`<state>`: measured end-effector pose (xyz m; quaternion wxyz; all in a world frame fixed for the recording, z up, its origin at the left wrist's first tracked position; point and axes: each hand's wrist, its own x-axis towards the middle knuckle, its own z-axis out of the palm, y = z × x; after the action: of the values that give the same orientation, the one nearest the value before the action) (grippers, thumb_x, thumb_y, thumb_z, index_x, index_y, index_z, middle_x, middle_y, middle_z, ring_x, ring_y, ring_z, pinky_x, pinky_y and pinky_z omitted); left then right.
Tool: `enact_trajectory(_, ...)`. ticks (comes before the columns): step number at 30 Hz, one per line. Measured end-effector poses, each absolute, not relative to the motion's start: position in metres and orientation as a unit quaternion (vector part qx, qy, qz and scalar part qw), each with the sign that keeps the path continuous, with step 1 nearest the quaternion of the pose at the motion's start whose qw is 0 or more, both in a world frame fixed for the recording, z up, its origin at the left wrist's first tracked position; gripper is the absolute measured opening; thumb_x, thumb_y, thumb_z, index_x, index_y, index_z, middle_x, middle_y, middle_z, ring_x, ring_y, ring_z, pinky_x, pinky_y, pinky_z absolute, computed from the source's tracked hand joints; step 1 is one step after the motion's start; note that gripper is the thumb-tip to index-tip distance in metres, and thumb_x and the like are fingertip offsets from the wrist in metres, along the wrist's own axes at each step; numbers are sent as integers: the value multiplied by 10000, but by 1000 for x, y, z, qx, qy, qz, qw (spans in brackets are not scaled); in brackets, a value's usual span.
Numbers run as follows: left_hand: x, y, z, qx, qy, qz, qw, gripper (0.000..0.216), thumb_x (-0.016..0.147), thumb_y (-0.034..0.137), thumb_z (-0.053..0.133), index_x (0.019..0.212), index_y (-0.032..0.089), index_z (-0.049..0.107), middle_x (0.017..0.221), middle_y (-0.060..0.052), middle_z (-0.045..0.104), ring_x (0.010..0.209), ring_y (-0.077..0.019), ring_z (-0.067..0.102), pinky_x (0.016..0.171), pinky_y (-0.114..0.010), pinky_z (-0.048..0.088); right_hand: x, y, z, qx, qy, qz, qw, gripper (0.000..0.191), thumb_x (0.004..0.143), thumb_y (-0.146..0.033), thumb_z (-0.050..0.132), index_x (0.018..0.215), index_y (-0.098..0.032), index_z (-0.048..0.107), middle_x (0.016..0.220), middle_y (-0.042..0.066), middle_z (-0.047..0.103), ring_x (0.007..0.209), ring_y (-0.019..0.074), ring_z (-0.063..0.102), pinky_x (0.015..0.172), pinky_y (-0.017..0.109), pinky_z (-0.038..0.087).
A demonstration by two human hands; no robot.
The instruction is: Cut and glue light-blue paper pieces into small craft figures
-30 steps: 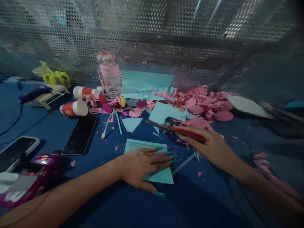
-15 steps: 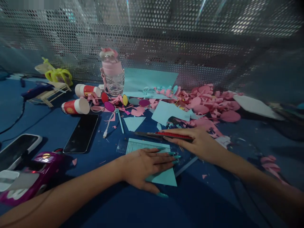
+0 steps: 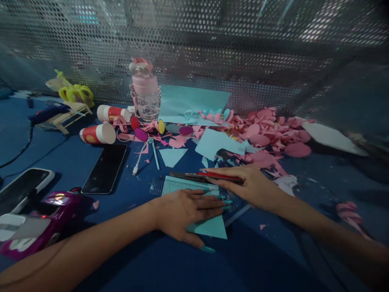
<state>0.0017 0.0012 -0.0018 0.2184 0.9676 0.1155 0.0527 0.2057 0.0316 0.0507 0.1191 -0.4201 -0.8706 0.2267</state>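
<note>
The left hand point(image 3: 182, 217) lies flat, palm down and fingers spread, over a turquoise sheet point(image 3: 212, 228) near the middle of the blue table point(image 3: 182, 273). A clear ruler point(image 3: 156, 187) crosses the sheet's far part and pokes out past its left edge, partly hidden by that hand. The right hand point(image 3: 253, 184) grips a red-handled cutter point(image 3: 223, 177), its dark blade point(image 3: 182, 175) pointing left along the sheet's far edge; whether the blade touches paper or ruler, I cannot tell. The ruler could slide if the left palm presses unevenly, since smooth plastic on paper probably holds poorly, and any line along it would then drift. The long-nailed left fingertips point(image 3: 226, 201) sit near the cutter, so a slip toward the near side could catch them. Pink scraps point(image 3: 264, 140) crowd the far right, and the right hand might snag or drag loose pieces if it swings wide.
</note>
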Motion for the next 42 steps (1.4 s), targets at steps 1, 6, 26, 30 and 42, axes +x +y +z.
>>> enact_trajectory(1,2,1,-2,967,117,55,219,737,807,516,386,1378,89,196,1447,-104,204,1329,-233,182,1115,-369,81,204,32,49,-415,-873,227,118,303,839,-317,484,1122,-300,592,950,-15,698,706,139,652,558,209,482)
enact_trajectory(6,1,1,-2,966,119,64,220,734,803,526,391,1371,93,221,1441,-101,222,1327,-224,195,1113,-360,92,200,34,45,-394,-886,210,122,304,840,-295,488,1127,-291,589,980,-11,690,760,148,656,605,214,501)
enact_trajectory(26,0,2,-5,956,128,83,251,724,791,520,420,1368,120,243,1432,-76,259,1313,-221,242,1105,-340,116,184,44,75,-302,-942,138,42,303,833,-215,478,1104,-237,613,752,24,718,577,114,629,535,190,441)
enact_trajectory(30,0,3,-4,953,131,77,263,727,791,509,432,1377,137,216,1433,-71,258,1311,-223,246,1103,-353,128,186,46,74,-286,-949,123,41,307,832,-226,481,1111,-241,608,758,27,717,616,127,635,547,197,444)
enact_trajectory(42,0,2,-3,950,139,64,271,761,767,526,469,1379,156,209,1443,-42,234,1318,-196,232,1107,-337,112,190,47,73,-263,-960,86,46,316,824,-213,481,1113,-250,605,745,26,709,601,126,621,526,208,424)
